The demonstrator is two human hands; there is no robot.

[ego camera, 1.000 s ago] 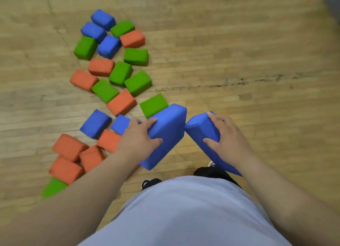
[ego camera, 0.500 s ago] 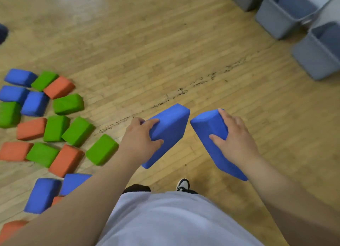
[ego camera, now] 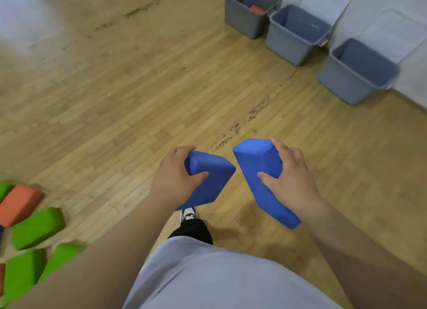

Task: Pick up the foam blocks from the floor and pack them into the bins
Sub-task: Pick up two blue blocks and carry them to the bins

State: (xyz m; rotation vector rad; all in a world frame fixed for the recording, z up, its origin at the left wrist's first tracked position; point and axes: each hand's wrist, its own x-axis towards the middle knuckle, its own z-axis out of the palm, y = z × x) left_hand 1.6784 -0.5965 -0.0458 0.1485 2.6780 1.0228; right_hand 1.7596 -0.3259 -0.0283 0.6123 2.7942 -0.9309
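A blue block (ego camera: pixel 209 179) is grasped in the left hand (ego camera: pixel 175 181), another (ego camera: pixel 261 177) in the right hand (ego camera: pixel 293 181), for carrying to the bins (ego camera: pixel 298 34).

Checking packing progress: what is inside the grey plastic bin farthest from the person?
An orange foam block and a sliver of blue show inside the farthest grey plastic bin. Its near wall covers the rest of the bottom.
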